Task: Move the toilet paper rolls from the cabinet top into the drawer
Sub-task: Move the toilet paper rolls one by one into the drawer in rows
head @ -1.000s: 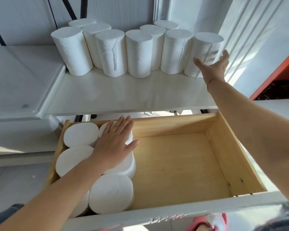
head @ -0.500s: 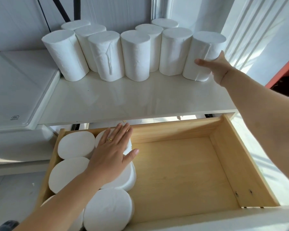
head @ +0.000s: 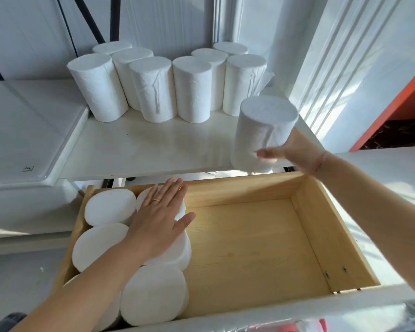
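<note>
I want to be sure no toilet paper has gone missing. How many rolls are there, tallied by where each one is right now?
Standing rolls on the cabinet top: 8
Carried roll in the right hand: 1
Stored rolls in the drawer: 6, some partly covered by the left hand and arm
Total: 15

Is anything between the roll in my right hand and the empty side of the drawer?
Nothing visible: the drawer has its right side bare below the roll, and the left hand rests on the stored rolls at the left.
</note>
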Motion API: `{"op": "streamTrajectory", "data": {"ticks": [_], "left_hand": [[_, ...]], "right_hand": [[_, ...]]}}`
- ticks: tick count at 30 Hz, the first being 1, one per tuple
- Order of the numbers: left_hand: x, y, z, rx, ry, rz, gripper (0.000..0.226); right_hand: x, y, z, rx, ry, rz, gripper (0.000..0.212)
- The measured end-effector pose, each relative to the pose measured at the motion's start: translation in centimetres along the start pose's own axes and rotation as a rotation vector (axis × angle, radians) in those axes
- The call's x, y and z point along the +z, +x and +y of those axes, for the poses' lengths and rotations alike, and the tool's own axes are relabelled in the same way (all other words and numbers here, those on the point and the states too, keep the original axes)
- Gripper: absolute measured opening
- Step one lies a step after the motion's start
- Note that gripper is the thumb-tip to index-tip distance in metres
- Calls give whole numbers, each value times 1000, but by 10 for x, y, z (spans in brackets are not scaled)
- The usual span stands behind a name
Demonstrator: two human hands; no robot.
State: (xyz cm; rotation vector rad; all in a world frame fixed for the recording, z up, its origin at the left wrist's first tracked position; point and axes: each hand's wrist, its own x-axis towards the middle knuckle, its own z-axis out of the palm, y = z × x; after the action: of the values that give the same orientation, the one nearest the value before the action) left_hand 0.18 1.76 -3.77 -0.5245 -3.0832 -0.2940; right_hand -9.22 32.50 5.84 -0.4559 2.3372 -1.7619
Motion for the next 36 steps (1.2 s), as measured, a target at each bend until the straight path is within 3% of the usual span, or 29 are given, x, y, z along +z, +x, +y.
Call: {"op": "streamTrajectory", "data": {"ticks": [3, 8, 13, 16, 18, 20, 22, 26, 36], "left_hand": [[0, -2, 1, 6, 16, -11, 79], [-1, -5, 4, 10, 4, -22, 83], [-2, -7, 5, 26, 11, -24, 77], [-3, -7, 5, 23, -11, -27, 78], [-3, -7, 5, 26, -12, -25, 78], [-2, -7, 5, 26, -5, -24, 78], [-2, -7, 5, 23, -1, -19, 79], [-2, -7, 4, 31, 8, -9, 77], [1, -7, 4, 27, 41, 15, 69]], "right_hand": [[24, -39, -2, 23, -21, -157, 67], [66, -68, 36, 133, -112, -378, 71], [87, -65, 73, 223, -206, -339, 88], [93, -68, 87, 311, -315, -310, 87], [92, -72, 87, 515, -218, -398, 76], [90, -75, 84, 702, 102, -510, 62], [93, -75, 81, 745, 343, -446, 61], [118, -66, 75, 761, 489, -240, 59], [151, -32, 56, 734, 319, -72, 43]]}}
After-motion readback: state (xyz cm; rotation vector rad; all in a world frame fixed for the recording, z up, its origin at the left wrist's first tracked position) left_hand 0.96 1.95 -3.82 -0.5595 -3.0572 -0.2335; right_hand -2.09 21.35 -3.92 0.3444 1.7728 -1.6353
